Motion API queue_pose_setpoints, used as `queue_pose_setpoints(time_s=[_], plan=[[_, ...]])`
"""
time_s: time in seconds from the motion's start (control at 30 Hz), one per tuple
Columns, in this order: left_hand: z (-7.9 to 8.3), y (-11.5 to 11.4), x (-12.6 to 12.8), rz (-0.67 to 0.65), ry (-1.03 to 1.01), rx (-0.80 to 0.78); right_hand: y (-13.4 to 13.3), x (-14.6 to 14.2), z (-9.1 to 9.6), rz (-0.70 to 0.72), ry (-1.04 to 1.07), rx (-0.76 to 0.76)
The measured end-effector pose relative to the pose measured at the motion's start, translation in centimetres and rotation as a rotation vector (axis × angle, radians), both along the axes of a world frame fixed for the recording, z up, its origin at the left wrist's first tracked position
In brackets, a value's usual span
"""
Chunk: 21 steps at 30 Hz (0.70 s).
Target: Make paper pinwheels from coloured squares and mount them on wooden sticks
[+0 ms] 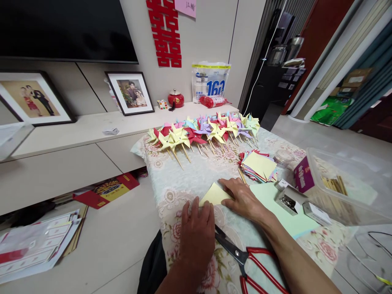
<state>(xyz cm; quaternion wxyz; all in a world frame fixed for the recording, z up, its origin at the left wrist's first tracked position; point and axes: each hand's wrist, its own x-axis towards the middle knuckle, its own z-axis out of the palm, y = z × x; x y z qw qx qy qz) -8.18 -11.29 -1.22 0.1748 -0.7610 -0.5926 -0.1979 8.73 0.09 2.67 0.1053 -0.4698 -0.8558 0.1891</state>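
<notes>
Fingertips of the left hand (197, 232) are pressing on the near edge of a yellow paper sheet (215, 194), the fingers lying extended side by side rather than clenching. The right hand (241, 198) is bracketing the sheet's right side, thumb and forefinger standing apart; whether they are pinching a fold cannot be told. The sheet is lying on the floral tablecloth (173, 175), between both hands.

Taking the sheet as dial centre, with 12 pointing away from the person, red-handled scissors (241, 257) are lying at 5 o'clock. A mint-green sheet (268, 196) is extending at 3 o'clock, with metal pins (288, 201) sitting in a small box (296, 196); farther out, a clear bin (366, 216) is holding wooden sticks (333, 186). Coloured paper squares (259, 165) are forming a stack at 2 o'clock. Pinwheels (217, 132) are crowding the far end at 12 o'clock.

Progress, by judgement: many pinwheels are looking complete; the handled sheet is showing no stick, and the stacked squares are apparently remaining unworked.
</notes>
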Motion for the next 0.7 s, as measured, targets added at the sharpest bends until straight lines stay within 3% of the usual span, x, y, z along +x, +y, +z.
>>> queue_pose_setpoints(time_s=[0.33,0.5,0.6,0.7], plan=[[-0.1,-0.1,-0.2,-0.012,-0.112,0.047,0.1,0.1,-0.5,-0.055,0.215,-0.108],[1.3,0.1,-0.1,-0.088,-0.493,0.124,0.5,0.2,-1.4,-0.107,0.489,-0.328],[2.0,0.2,0.3,-0.146,-0.779,0.060,0.6,0.1,-1.2,-0.126,0.618,-0.442],[2.1,0.2,0.9,-0.166,-0.989,-0.041,0.6,0.1,-0.6,-0.153,0.702,-0.456]])
